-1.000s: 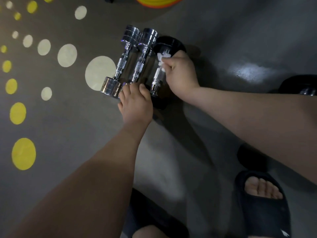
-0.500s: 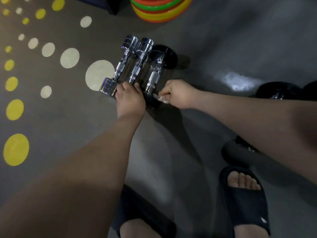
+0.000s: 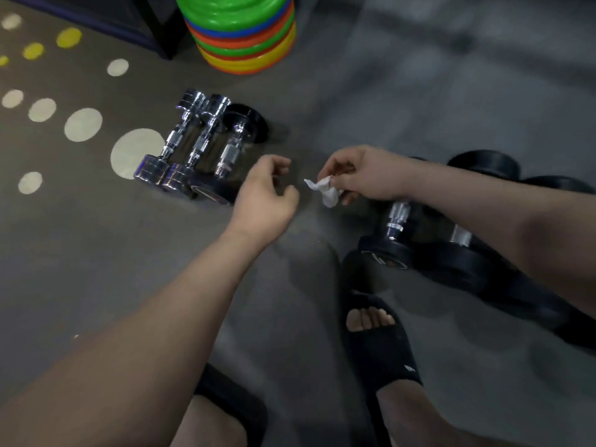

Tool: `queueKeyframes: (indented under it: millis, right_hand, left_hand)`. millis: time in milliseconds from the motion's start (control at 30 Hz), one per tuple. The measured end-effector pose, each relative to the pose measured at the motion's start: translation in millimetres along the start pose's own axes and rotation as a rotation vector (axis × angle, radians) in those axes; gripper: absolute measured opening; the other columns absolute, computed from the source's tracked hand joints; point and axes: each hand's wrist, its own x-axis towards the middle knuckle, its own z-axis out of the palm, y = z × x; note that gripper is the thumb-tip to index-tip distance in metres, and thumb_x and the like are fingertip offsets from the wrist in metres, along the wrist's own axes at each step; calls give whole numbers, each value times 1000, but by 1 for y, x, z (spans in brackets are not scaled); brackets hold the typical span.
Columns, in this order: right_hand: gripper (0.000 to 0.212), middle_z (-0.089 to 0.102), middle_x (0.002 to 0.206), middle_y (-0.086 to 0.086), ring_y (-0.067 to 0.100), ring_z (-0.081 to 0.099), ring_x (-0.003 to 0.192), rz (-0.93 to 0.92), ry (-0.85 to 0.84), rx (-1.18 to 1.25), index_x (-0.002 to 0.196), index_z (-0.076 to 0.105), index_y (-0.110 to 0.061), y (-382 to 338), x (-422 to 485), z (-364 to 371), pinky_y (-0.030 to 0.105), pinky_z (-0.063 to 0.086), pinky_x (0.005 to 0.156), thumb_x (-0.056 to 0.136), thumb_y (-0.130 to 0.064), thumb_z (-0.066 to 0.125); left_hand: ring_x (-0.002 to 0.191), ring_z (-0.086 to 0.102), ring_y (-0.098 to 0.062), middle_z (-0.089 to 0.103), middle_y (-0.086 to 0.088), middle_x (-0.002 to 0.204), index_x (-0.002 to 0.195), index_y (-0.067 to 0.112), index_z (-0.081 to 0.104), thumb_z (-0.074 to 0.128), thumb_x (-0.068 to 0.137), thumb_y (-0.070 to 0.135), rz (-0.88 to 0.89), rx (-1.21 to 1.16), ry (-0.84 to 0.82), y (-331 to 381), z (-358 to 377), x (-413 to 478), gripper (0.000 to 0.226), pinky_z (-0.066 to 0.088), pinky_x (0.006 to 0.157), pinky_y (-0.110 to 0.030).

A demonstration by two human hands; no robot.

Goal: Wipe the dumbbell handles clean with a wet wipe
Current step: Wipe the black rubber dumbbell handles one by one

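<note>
Wet wipe (image 3: pixel 324 188) hangs pinched in right hand (image 3: pixel 364 175) fingers; left hand (image 3: pixel 267 195) fingers curl loosely, empty.

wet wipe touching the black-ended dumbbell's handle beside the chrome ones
Apart. The head view shows the wet wipe pinched in the right hand, with the left hand between it and that handle.

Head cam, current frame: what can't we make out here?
Head view, black dumbbells on the right: right forearm covers them, count unclear.
Coloured plate stack: cut off by the top edge.
Left black dumbbell: end-cap label blurred, unreadable.
Wet wipe pinched in the right hand: crumpled, too small to show dirt.
Chrome dumbbells: handle cleanliness lost in glare and dim light.
</note>
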Motion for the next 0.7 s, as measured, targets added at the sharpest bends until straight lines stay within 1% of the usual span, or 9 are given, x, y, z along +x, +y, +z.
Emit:
queueKeyframes:
  millis: [67, 133, 200, 233, 267, 333, 433, 567, 700]
  right_hand:
    - [10, 70, 91, 10, 10, 65, 67, 12, 40, 124, 99, 61, -12, 3, -21, -11, 21, 58, 61, 97, -2, 61]
    - [10, 68, 88, 13, 13, 65, 68, 25, 100, 249, 97, 60, -11, 7, -44, -22, 20, 55, 59, 96, -1, 63]
    - [4, 69, 88, 11, 16, 67, 77, 42, 137, 348, 97, 62, -7, 13, -65, -30, 23, 58, 67, 97, -4, 62]
    - [2, 69, 88, 10, 17, 67, 81, 52, 142, 387, 98, 64, -6, 16, -73, -34, 25, 58, 72, 98, -7, 62]
    - [6, 70, 88, 8, 17, 67, 83, 66, 137, 426, 99, 66, -6, 19, -81, -37, 28, 58, 76, 99, -10, 62]
    - [11, 70, 88, 7, 17, 66, 82, 84, 104, 504, 104, 67, -8, 25, -91, -43, 33, 58, 83, 97, -16, 66]
    - [22, 69, 94, 8, 18, 64, 83, 105, 137, 497, 110, 65, -10, 35, -94, -46, 37, 56, 87, 90, -12, 74]
    - [16, 69, 93, 14, 24, 64, 81, 128, 256, 508, 103, 64, -9, 52, -88, -38, 39, 55, 82, 91, 3, 66]
    - [21, 65, 95, 20, 30, 64, 85, 153, 331, 534, 102, 62, -6, 68, -81, -36, 49, 56, 90, 91, 10, 55]
  left_hand:
    - [94, 62, -4, 64, 5, 115, 123, 17, 57, 66, 88, 12, 57, -57, -83, 24, 17, -8, 37, 45, 85, -9]
    - [93, 63, -3, 66, 8, 112, 123, 20, 59, 70, 89, 18, 58, -94, -126, 45, 33, -15, 36, 49, 86, -13]
    - [91, 65, -7, 68, 8, 104, 117, 21, 64, 72, 89, 20, 39, -102, -142, 62, 45, -19, 29, 53, 86, -20]
    - [88, 67, -11, 70, 7, 98, 110, 21, 67, 72, 89, 20, 38, -93, -152, 69, 50, -21, 22, 55, 85, -27]
    - [83, 68, -14, 71, 6, 91, 102, 20, 70, 72, 88, 20, 40, -84, -163, 74, 54, -22, 14, 57, 84, -35]
    - [76, 68, -18, 72, 2, 81, 92, 19, 72, 73, 88, 21, 27, -87, -161, 81, 59, -23, 5, 58, 78, -42]
    - [68, 64, -14, 74, -5, 82, 91, 16, 72, 76, 89, 26, -57, -185, -135, 84, 67, -24, 11, 58, 74, -39]
    - [64, 60, -12, 74, -15, 89, 89, 14, 71, 74, 90, 21, -108, -231, -123, 73, 82, -23, 9, 54, 67, -33]
    - [69, 62, -14, 74, -16, 89, 84, 18, 68, 72, 87, 22, -182, -308, -102, 57, 95, -23, 7, 57, 74, -43]
